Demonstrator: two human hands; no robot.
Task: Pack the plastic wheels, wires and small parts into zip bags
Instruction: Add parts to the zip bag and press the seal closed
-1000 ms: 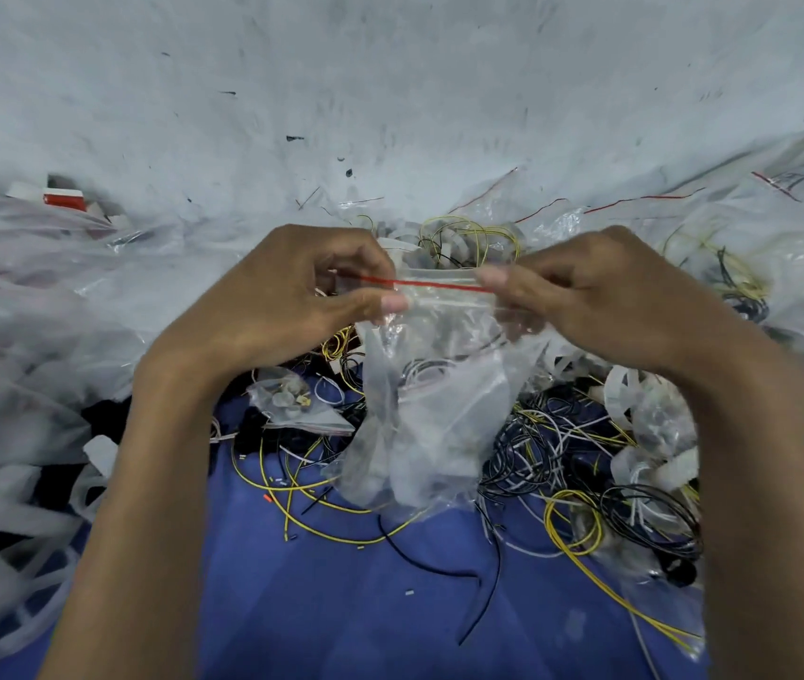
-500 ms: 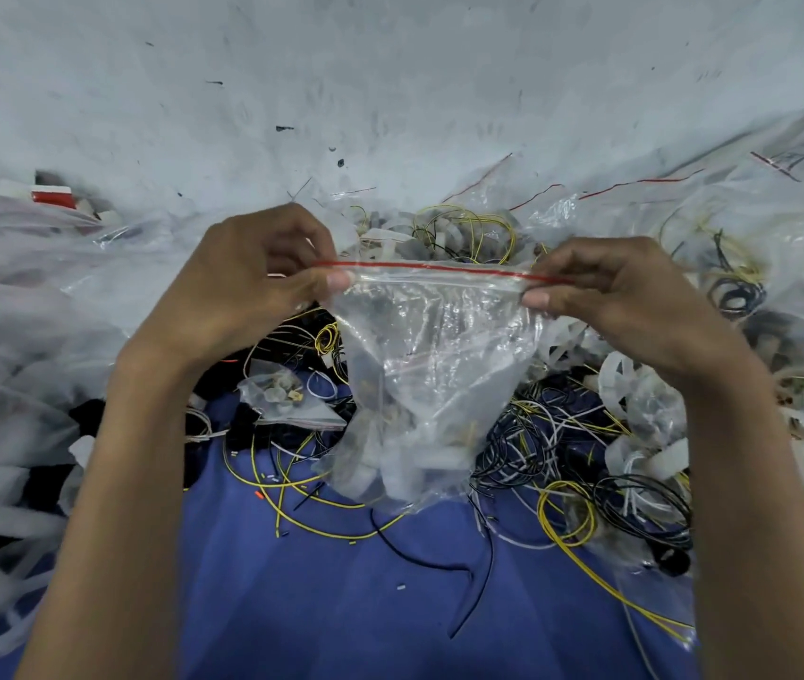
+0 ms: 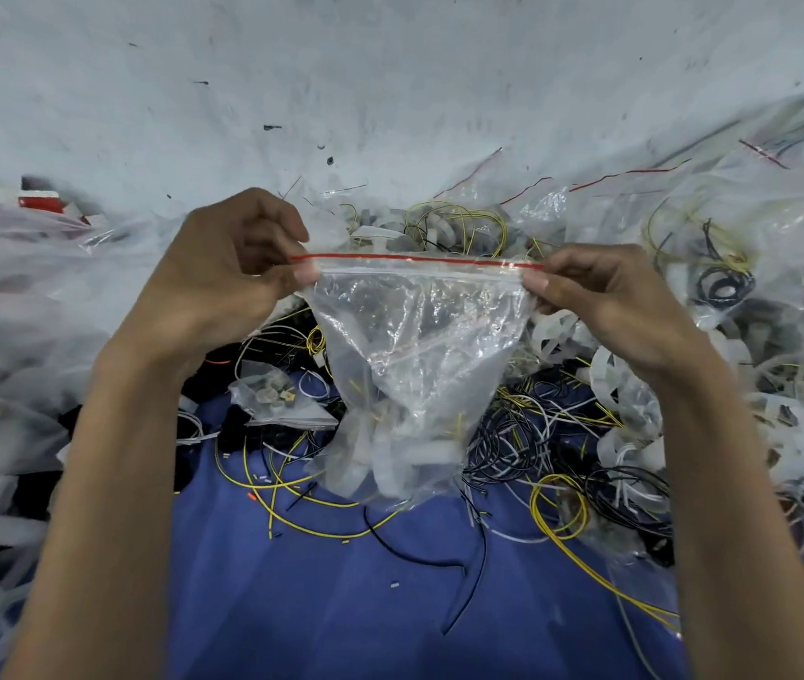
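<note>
A clear zip bag with a red strip along its top hangs in the middle of the view, stretched flat between both hands. White plastic parts and bits of yellow wire fill its lower end. My left hand pinches the left end of the zip strip. My right hand pinches the right end. Loose yellow wires, black wires and white plastic wheels lie under and to the right of the bag.
A small filled zip bag lies on the blue cloth left of the hanging bag. Piles of clear bags crowd the left side and the far right. A grey wall rises behind.
My hands have moved apart along the zip strip, from close together at its middle out to its two ends. The bag top now lies stretched and flat.
</note>
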